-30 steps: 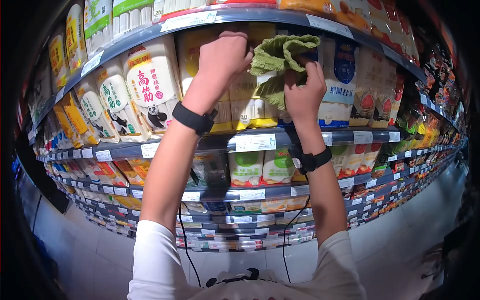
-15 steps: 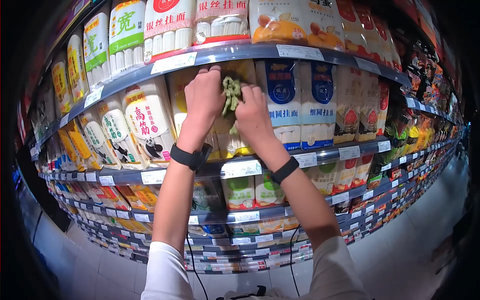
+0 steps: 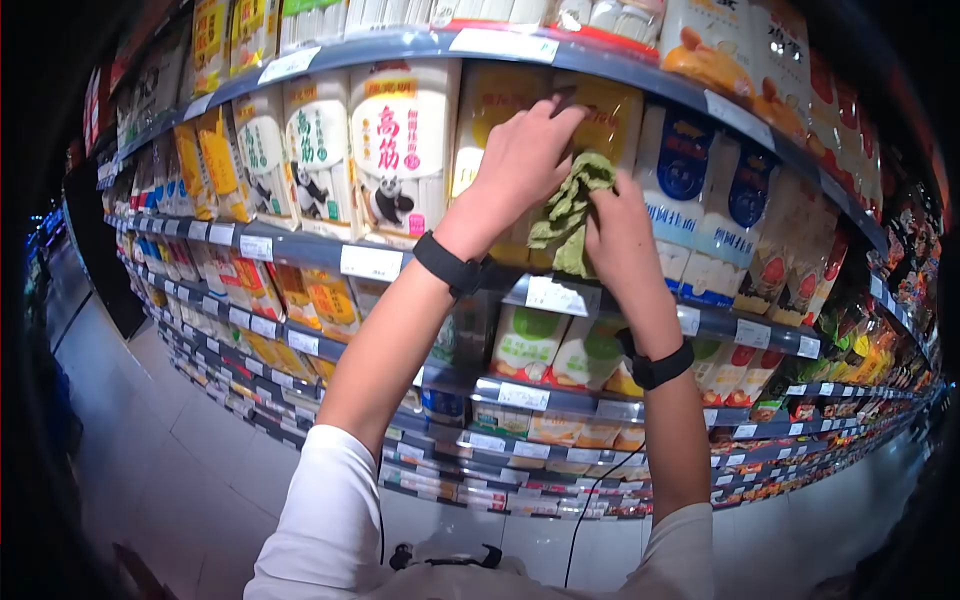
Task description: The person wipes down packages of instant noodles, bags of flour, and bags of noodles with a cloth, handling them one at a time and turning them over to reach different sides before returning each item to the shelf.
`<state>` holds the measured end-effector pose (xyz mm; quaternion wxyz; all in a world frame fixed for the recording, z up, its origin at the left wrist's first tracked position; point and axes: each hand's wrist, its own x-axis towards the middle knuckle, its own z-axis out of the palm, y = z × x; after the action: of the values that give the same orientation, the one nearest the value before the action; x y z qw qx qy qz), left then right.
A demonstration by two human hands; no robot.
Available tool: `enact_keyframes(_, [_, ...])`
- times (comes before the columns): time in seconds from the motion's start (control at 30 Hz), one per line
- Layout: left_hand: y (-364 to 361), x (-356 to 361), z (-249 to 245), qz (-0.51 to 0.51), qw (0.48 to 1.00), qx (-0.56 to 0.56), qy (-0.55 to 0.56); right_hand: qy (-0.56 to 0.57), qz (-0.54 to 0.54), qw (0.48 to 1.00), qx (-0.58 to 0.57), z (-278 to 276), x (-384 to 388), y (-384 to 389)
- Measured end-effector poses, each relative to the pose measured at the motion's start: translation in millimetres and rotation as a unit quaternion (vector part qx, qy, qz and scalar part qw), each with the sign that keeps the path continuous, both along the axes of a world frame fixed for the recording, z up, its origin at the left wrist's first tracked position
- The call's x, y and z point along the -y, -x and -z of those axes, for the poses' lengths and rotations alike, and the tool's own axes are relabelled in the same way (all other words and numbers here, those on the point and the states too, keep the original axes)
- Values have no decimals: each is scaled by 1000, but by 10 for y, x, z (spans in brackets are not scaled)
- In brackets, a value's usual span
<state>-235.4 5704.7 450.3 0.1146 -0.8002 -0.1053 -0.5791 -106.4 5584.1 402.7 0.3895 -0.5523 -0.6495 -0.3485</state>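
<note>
In the fingers of the right hand (image 3: 622, 230), a crumpled green cloth (image 3: 572, 215) is pinched, and it hangs just below the left hand (image 3: 525, 155). The left fingers are bent close together at the top of the yellow packets (image 3: 612, 108); I cannot tell if they pinch something. To their left stands a panda packet (image 3: 392, 150), upright on the shelf (image 3: 300, 248).

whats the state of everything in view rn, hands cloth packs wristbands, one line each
green textured cloth: crumpled, gripped
right hand: fingers closed on the cloth
left hand: raised, fingers bent; contact with packs unclear
black wristbands: worn, one per wrist
yellow-printed packs: upright, partly hidden
white panda pack with pink lettering: upright on the shelf
blue-and-white packs: upright, side by side
</note>
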Motion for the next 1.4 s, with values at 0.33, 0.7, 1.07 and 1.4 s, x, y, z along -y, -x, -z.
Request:
enact_keyframes(0.33, [1590, -406, 573, 60, 996, 46, -50, -81, -44, 994, -56, -47, -140, 1025])
enact_keyframes(0.7, [3034, -1656, 1304, -2, 999, -38, -33, -178, 125, 974, 61, 1, -1433, 2202])
enact_keyframes(1.07, [3524, -1942, 1765, 81, 997, -2, 0, 15, 143, 989, 23, 875, -1251, 2505])
enact_keyframes(1.4, [3437, -1519, 2956, 44, 987, -132, 84, -103, 96, 983, -120, 1577, -1193, 2670])
